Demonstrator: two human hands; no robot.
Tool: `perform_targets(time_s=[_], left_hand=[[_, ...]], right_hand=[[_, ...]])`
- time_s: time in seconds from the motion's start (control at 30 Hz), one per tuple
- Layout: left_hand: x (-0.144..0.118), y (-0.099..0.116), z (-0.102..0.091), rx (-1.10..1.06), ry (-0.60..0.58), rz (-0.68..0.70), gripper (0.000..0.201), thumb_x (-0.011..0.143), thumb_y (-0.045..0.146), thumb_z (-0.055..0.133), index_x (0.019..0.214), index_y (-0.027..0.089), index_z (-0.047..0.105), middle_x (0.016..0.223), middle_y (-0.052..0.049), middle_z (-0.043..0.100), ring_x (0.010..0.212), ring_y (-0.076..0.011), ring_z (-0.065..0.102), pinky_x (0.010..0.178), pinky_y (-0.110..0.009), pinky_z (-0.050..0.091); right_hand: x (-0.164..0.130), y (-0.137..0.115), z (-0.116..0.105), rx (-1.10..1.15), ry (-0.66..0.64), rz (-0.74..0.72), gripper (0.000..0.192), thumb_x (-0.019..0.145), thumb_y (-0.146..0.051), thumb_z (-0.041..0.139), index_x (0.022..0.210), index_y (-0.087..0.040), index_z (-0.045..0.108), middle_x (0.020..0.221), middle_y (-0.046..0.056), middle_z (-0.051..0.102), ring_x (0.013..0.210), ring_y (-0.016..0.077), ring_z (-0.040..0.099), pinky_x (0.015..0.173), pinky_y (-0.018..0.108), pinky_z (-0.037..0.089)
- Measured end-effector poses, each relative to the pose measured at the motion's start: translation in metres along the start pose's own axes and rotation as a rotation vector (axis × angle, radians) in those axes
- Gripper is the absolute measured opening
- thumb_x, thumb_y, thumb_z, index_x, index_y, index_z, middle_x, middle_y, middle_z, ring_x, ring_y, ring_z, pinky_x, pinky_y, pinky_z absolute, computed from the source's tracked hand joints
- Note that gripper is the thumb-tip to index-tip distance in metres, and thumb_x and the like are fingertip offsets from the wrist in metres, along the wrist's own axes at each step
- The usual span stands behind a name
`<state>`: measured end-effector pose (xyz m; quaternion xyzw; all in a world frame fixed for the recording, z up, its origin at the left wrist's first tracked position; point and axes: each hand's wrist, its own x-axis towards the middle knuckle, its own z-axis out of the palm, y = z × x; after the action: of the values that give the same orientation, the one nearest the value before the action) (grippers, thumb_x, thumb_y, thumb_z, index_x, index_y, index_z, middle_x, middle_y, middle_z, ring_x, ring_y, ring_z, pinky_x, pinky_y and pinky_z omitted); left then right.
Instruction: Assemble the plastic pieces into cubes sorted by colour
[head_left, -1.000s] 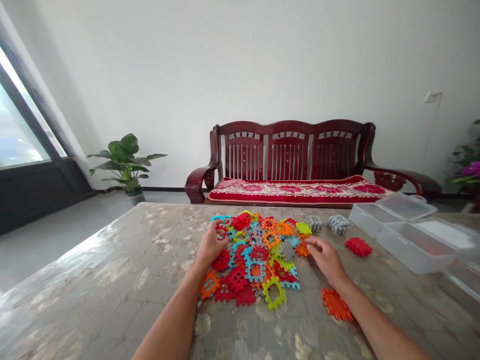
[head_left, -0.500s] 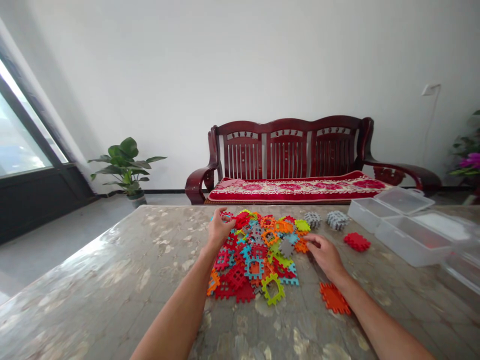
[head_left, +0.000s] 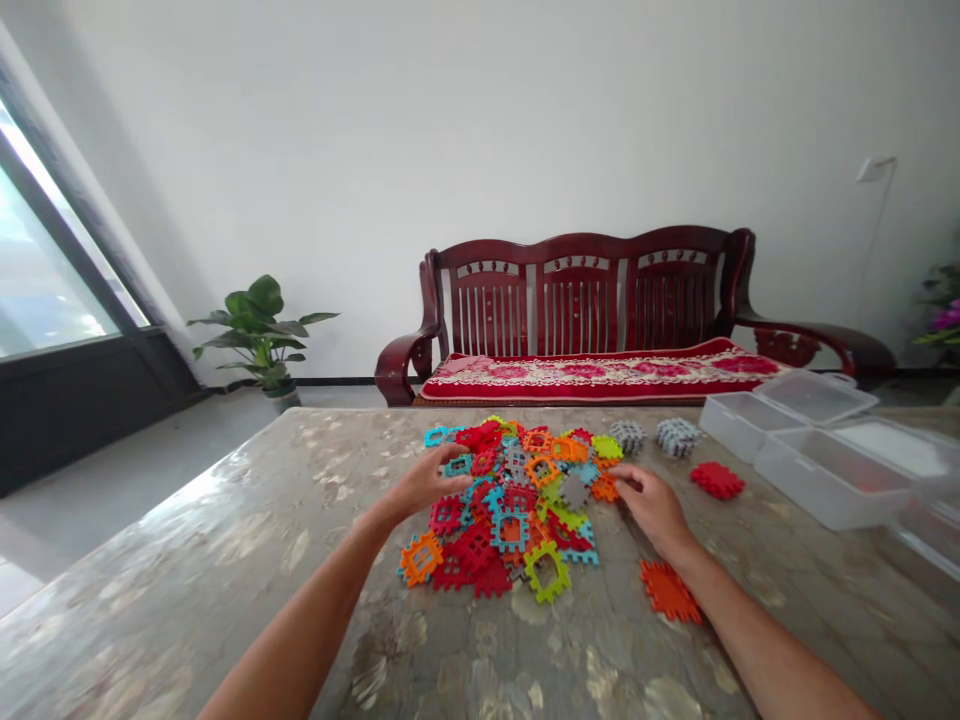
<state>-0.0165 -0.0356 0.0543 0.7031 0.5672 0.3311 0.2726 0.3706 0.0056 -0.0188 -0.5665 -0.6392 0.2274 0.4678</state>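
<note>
A heap of flat, notched plastic tiles (head_left: 517, 500) in red, orange, teal, green and grey lies mid-table. My left hand (head_left: 425, 485) rests open on the heap's left edge, its fingertips beside a teal tile (head_left: 457, 466). At the heap's right edge, the fingers of my right hand (head_left: 651, 503) close on the rim of an orange tile (head_left: 603, 489). A stack of orange tiles (head_left: 667, 590) lies just beside my right wrist.
Two grey tile stacks (head_left: 627, 436) (head_left: 677, 437) and a red stack (head_left: 716, 479) lie right of the heap. Clear plastic boxes (head_left: 829, 480) stand at the table's (head_left: 225, 560) right side. Behind are a red wooden bench (head_left: 585, 330) and a potted plant (head_left: 259, 335).
My left hand reached to the heap's far edge, then drew back to its left side with fingers spread. My right hand has stayed at the orange tile.
</note>
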Motion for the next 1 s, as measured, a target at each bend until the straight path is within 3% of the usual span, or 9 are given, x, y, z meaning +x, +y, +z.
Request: perform_targets(time_s=[0.13, 0.3, 0.5, 0.67, 0.87, 1.0], left_hand=[[-0.035, -0.017, -0.009, 0.173, -0.210, 0.096, 0.091, 0.060, 0.057, 0.081, 0.140, 0.028, 0.050, 0.142, -0.011, 0.051, 0.130, -0.0323, 0.046, 0.108, -0.045, 0.039], [-0.044, -0.020, 0.001, 0.370, -0.242, 0.095, 0.105, 0.051, 0.056, 0.085, 0.143, 0.026, 0.046, 0.144, -0.013, 0.042, 0.132, -0.0360, 0.040, 0.113, -0.048, 0.032], [-0.036, -0.011, 0.008, 0.412, -0.225, 0.031, 0.099, 0.049, 0.053, 0.086, 0.137, 0.026, 0.050, 0.126, -0.009, 0.048, 0.118, -0.0313, 0.051, 0.102, -0.041, 0.042], [-0.037, -0.011, 0.008, 0.431, -0.206, 0.031, 0.074, 0.048, 0.048, 0.086, 0.112, 0.024, 0.060, 0.115, -0.006, 0.052, 0.110, -0.0288, 0.052, 0.096, -0.038, 0.044], [-0.044, -0.009, 0.012, 0.341, -0.199, 0.042, 0.056, 0.057, 0.034, 0.081, 0.106, 0.023, 0.055, 0.112, -0.004, 0.057, 0.104, -0.0244, 0.054, 0.091, -0.034, 0.044], [-0.046, -0.007, 0.013, 0.317, -0.197, 0.000, 0.055, 0.058, 0.033, 0.078, 0.105, 0.022, 0.051, 0.104, -0.001, 0.060, 0.093, -0.0206, 0.055, 0.081, -0.030, 0.044]], right_hand=[[0.000, 0.000, 0.001, -0.008, -0.001, -0.001, 0.030, 0.069, -0.036, 0.052, 0.086, -0.023, 0.074, 0.100, 0.006, 0.075, 0.100, 0.0252, 0.066, 0.096, 0.040, 0.047], [0.000, 0.000, 0.002, -0.011, -0.009, -0.001, 0.031, 0.070, -0.037, 0.052, 0.086, -0.022, 0.074, 0.100, 0.007, 0.075, 0.100, 0.0256, 0.066, 0.096, 0.040, 0.047], [-0.002, -0.003, 0.001, -0.018, -0.016, 0.005, 0.032, 0.070, -0.037, 0.051, 0.086, -0.022, 0.074, 0.099, 0.008, 0.074, 0.098, 0.0260, 0.066, 0.095, 0.042, 0.047], [-0.002, 0.000, 0.002, -0.027, -0.018, 0.003, 0.032, 0.070, -0.037, 0.050, 0.086, -0.022, 0.073, 0.099, 0.007, 0.074, 0.098, 0.0254, 0.066, 0.094, 0.041, 0.047], [-0.002, 0.002, 0.003, -0.038, -0.014, -0.001, 0.031, 0.070, -0.035, 0.050, 0.086, -0.022, 0.074, 0.097, 0.007, 0.074, 0.096, 0.0250, 0.066, 0.092, 0.039, 0.048], [-0.002, 0.000, 0.002, -0.045, -0.015, 0.002, 0.030, 0.070, -0.035, 0.050, 0.085, -0.022, 0.073, 0.097, 0.006, 0.075, 0.096, 0.0248, 0.067, 0.091, 0.038, 0.048]])
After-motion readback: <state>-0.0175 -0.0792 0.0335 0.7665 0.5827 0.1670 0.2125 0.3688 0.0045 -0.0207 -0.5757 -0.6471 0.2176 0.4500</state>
